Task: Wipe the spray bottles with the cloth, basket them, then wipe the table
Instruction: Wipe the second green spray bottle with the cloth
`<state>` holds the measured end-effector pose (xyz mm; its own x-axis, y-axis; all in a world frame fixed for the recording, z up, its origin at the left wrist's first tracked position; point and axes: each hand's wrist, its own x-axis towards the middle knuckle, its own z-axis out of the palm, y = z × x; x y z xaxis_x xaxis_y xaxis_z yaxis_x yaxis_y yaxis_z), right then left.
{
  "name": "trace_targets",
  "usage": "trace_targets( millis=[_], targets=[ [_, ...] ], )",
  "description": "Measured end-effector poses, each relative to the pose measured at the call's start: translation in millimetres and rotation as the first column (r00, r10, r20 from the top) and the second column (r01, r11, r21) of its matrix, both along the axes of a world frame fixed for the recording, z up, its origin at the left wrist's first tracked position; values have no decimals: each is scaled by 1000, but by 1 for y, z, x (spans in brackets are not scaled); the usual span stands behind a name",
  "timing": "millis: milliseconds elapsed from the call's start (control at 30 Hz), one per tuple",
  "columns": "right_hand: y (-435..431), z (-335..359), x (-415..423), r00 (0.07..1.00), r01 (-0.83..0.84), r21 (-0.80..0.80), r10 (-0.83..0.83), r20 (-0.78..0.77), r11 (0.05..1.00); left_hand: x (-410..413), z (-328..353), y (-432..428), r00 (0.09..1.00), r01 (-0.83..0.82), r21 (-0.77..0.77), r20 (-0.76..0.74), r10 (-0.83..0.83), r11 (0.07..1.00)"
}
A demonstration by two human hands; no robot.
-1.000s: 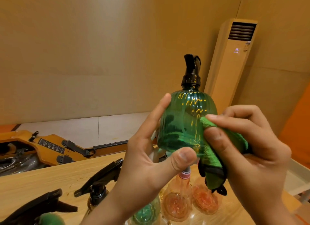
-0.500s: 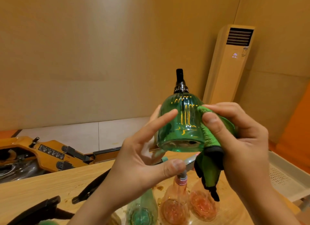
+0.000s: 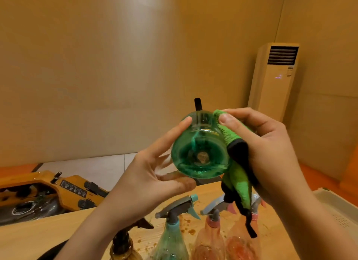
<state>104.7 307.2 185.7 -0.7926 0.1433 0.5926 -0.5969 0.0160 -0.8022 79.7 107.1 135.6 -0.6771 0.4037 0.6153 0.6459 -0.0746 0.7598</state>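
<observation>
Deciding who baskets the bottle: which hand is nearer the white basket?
Right. The right hand, gripping the cloth, is up-left of the basket; the left hand is farther left, across the green bottle.

No legible text; air conditioner (image 3: 271,96) display and yellow machine (image 3: 29,182) label too blurred.

Translucent green spray bottle (image 3: 200,155) tilted, base toward camera, green-and-black cloth (image 3: 235,145) against its right side

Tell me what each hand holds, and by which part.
Left hand grips the green spray bottle around its lower body, near the base. Right hand holds the green cloth by its upper part, against the bottle's side.
</observation>
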Motion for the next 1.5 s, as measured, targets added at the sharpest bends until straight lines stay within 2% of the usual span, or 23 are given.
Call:
trace_targets(
  millis=[133, 267, 433, 567, 867, 967, 1167, 1333, 1400, 1500],
  targets=[
    [-3, 7, 1, 998, -42, -35, 44, 45, 998, 2, 7, -1, 997, -52, -20, -51, 50, 998],
    [-6, 8, 4, 995, -72, -83, 77, 67, 994, 6, 11, -1, 999, -32, 20, -38, 32, 999],
    [-7, 13, 9, 985, -113, -157, 132, 111, 981, 6, 13, -7, 994, -46, -43, -98, 41, 998],
    [-7, 18, 11, 982, -119, -156, 140, 130, 981, 8, 14, -8, 989, -35, -80, -145, 23, 996],
    [-1, 23, 7, 958, -138, -172, 175, 229, 975, 2, 12, 0, 951, -111, -11, -293, 103, 994],
    [-1, 25, 6, 952, -148, -190, 192, 237, 970, 2, 10, 4, 961, -86, 35, -260, 92, 996],
    [-8, 20, -6, 942, -152, -246, 216, 258, 957, -2, 3, 6, 956, -183, -31, -240, 170, 983],
    [-20, 11, -14, 936, -133, -287, 215, 277, 949, -8, -3, 9, 944, -216, 67, -239, 226, 974],
    [-25, 7, -15, 942, -139, -266, 211, 262, 954, -10, -6, 7, 954, -197, 119, -206, 219, 973],
    [-25, -2, -15, 977, -130, -127, 149, 151, 983, -12, -9, 1, 971, -163, 172, -147, 189, 971]
  ],
)
